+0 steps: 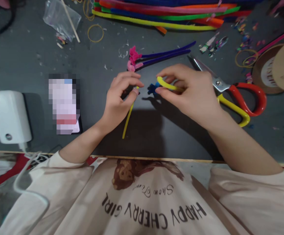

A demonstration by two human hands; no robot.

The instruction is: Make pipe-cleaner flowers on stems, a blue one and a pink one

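Between the thumb and fingers of my left hand [122, 89] is a thin yellow pipe cleaner [128, 120], its tail slanting down toward me. My right hand [187, 85] pinches a bent yellow pipe cleaner [167, 84], which curls over the fingers. Whether the two yellow lengths are one piece I cannot tell. A small dark-blue crinkled pipe cleaner flower [152, 88] shows at the right fingertips; whether it is held or lies on the table is unclear. Just beyond my hands lie a hot-pink flower [134, 55] and a light-pink one [132, 66], both with dark-blue stems.
Scissors [219, 83] with red and yellow handles lie beside my right wrist. Coloured pipe cleaners [156, 21] are bundled at the back. Ribbon spools [266, 70] stand at right. A phone [63, 106], a white power bank [9, 117] and a plastic bag [61, 19] lie at left.
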